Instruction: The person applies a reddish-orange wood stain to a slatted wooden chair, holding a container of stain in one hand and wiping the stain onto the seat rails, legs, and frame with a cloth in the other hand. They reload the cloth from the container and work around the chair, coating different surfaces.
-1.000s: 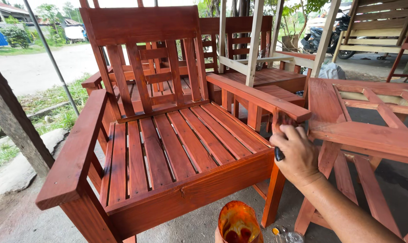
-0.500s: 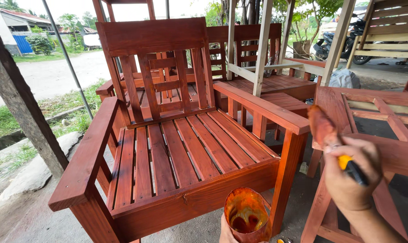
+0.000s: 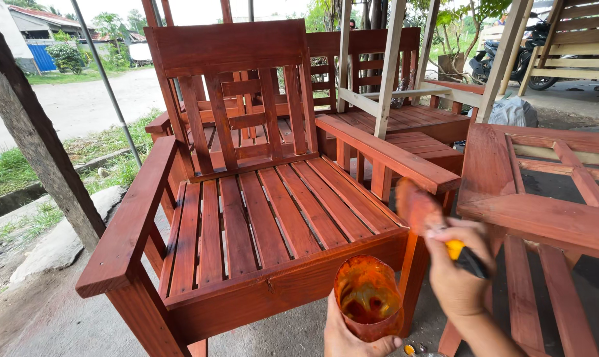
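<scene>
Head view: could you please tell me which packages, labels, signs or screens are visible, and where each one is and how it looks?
Cut-open plastic container: bottom centre, in the left hand; round, orange-brown, stained inside.
No labels, signs or screens can be made out.

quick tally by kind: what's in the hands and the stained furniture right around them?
Roller, in right hand: 1
Cup of stain, in left hand: 1
Stained chairs: 2, the near chair and the one behind it
Stained frame at right: 1
Total: 5
</scene>
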